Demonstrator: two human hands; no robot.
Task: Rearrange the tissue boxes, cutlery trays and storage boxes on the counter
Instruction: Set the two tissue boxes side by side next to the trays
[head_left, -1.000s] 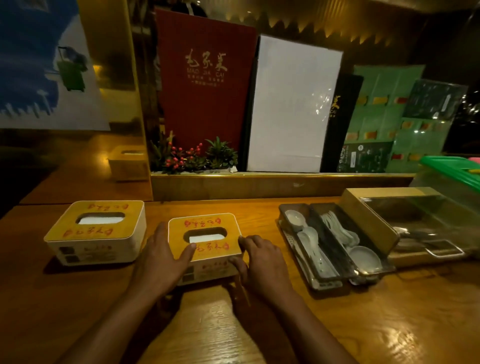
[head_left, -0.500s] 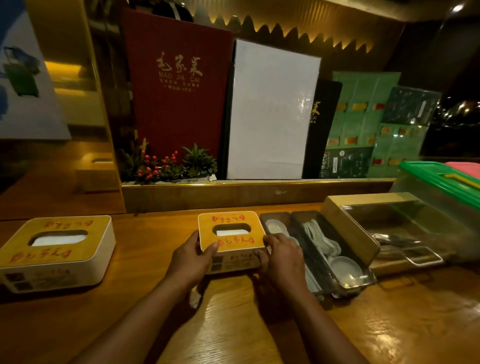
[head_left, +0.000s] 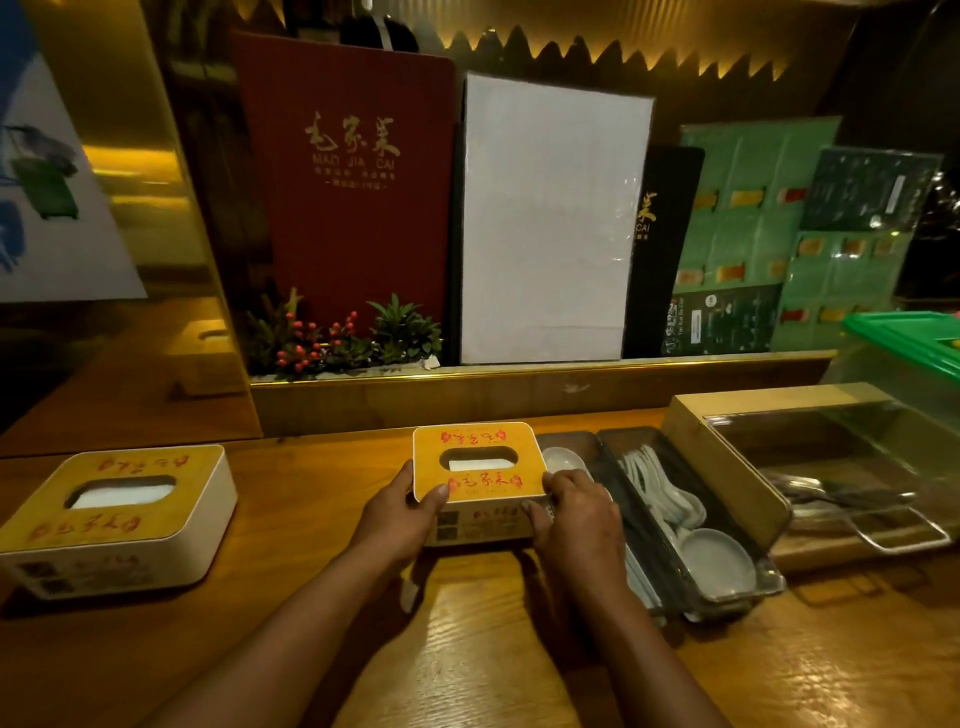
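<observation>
A small tissue box (head_left: 478, 462) with a yellow top and white sides sits mid-counter, pressed against the left cutlery tray. My left hand (head_left: 400, 512) grips its left side, thumb on the lid. My right hand (head_left: 576, 514) grips its right front corner. A second, larger tissue box (head_left: 117, 514) rests apart at the far left. Two dark cutlery trays (head_left: 670, 519) with white spoons and small dishes lie to the right. Beyond them stands a wooden storage box (head_left: 727, 457) with a clear lid.
A raised wooden ledge (head_left: 519, 395) runs behind the counter, carrying menus and a small plant with red berries (head_left: 337, 338). A clear bin with a green lid (head_left: 909, 343) stands at the far right. Bare wooden counter (head_left: 493, 649) lies in front of me.
Both hands have slid the small tissue box rightward, away from the larger one, until it meets the left cutlery tray. The view has shifted right too.
</observation>
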